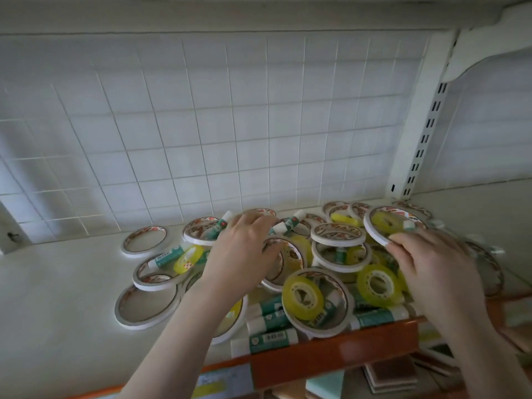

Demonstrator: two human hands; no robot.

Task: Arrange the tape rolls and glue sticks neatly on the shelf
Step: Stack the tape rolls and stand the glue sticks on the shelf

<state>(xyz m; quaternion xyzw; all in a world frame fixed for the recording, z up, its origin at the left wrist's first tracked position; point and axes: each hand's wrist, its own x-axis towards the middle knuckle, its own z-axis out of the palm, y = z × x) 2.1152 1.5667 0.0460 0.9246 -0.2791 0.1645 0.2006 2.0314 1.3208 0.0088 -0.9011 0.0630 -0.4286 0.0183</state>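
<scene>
My left hand [244, 249] lies over the middle of the heap, fingers bent down onto a white tape ring [283, 263] that stands tilted just right of my palm; whether I have truly gripped it or only press on it I cannot tell, since the fingertips are hidden behind the knuckles. My right hand [431, 269] is on the right side of the heap, its fingers curled at the lower rim of a large white tape roll [374, 228] tipped up on edge, with a small yellow roll [385, 221] sitting in its hole; I judge I am pinching that rim, though blur softens it.

The tape rolls and glue sticks lie jumbled on the shelf [57, 283], crowded toward its right half and its front lip [331, 352]; a glue stick [269, 338] and its neighbours lie flat near that lip with long axes running left to right; another glue stick [167, 256] lies slanted at the heap's left edge, beside a yellow tape roll [188, 259].

The open room is all to the left; bare shelf runs from the leftmost ring [144, 241] outward and back to the wire grid [201, 125]. So the left hand is nearer that space; the right hand would have to cross the heap. The front lip is close; things nudged forward could slide off, I think.
</scene>
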